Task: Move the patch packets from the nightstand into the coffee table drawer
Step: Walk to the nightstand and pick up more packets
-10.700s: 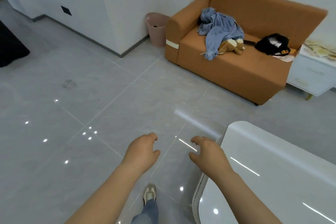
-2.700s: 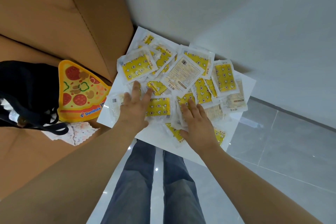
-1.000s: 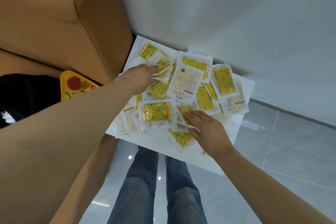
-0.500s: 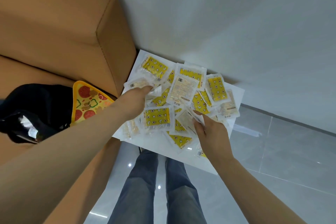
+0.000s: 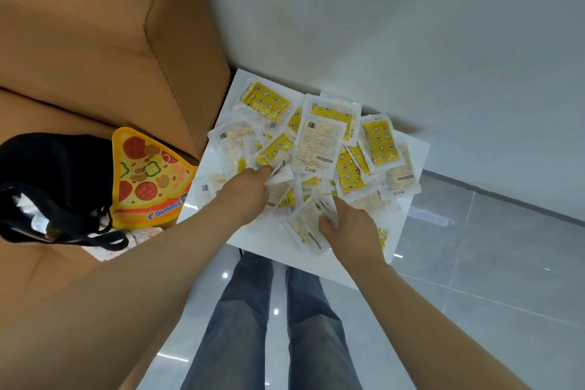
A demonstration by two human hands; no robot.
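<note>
Pinched patch packets [image 5: 319, 149] with left hand [image 5: 247, 191] at pile's 8 o'clock, gripped several with right hand [image 5: 349, 228] at 6. Probably risked slick overlapping ones slipping off nightstand [image 5: 272, 244] edge

On the nightstand [image 5: 409, 140] lie the patch packets [image 5: 319, 144] in a heap — sofa [image 5: 95, 41] to its left, wall [image 5: 380, 25] behind.

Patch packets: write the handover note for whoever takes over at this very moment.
Left hand pinches a few patch packets in the middle of the pile. Right hand grips a packet or two at the pile's near edge. The rest lie heaped on the white nightstand.
Done: gathering begun.
Left: collect the whole pile and carry it to the coffee table drawer, which is out of view.
</note>
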